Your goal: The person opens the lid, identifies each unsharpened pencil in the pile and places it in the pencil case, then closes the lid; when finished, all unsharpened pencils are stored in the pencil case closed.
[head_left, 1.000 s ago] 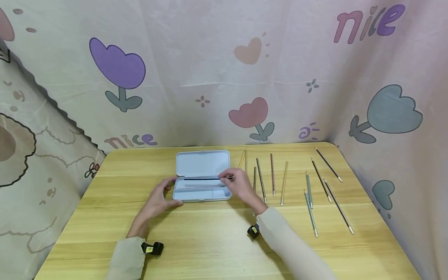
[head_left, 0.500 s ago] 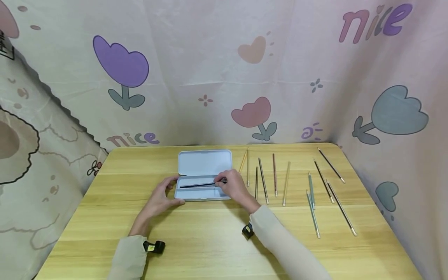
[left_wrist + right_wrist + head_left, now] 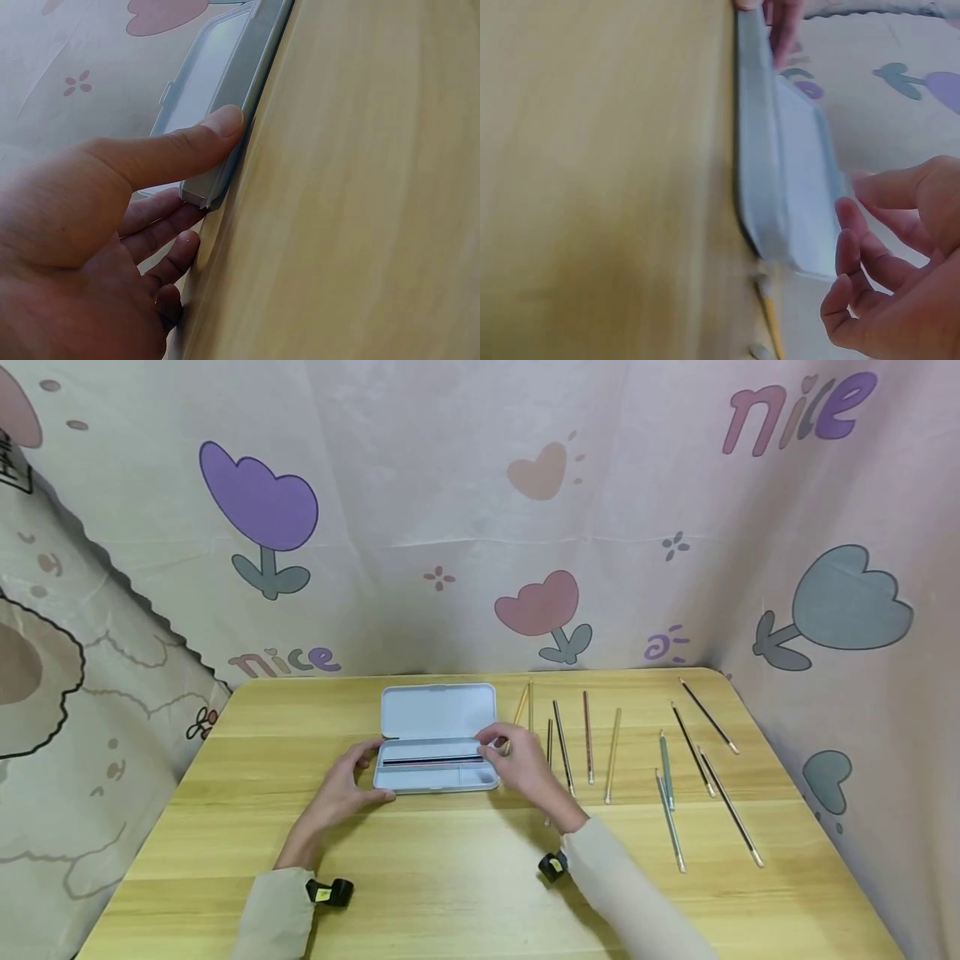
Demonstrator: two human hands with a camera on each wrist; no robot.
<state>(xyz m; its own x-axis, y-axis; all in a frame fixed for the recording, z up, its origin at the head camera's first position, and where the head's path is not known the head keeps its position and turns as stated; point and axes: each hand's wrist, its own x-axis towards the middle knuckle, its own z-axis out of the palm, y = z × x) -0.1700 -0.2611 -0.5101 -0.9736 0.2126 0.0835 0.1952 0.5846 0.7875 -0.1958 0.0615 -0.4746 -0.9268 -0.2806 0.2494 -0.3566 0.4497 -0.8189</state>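
A light-blue pencil case (image 3: 416,778) lies with its lid (image 3: 438,710) raised, in the middle of the table. Dark pencils (image 3: 427,762) lie lengthwise in its long compartment; how many is hard to tell. At the case's left end my left hand (image 3: 337,789) holds the corner. Its thumb (image 3: 221,124) presses the front wall and its fingers reach round the end, as the left wrist view shows. My right hand (image 3: 521,764) hovers over the right end of the case, its fingers loosely bent and nothing between them in the right wrist view.
Right of the case lie yellow pencils (image 3: 521,703), dark pencils (image 3: 562,743), a reddish-brown pencil (image 3: 588,735) and a tan pencil (image 3: 613,756). Farther right are green pencils (image 3: 671,820) and more black pencils (image 3: 731,808). A patterned cloth (image 3: 420,527) hangs behind the table.
My right hand has lowered a dark pencil into the long compartment, let go of it, and drawn back to the right. My left hand has stayed at the case's left end.
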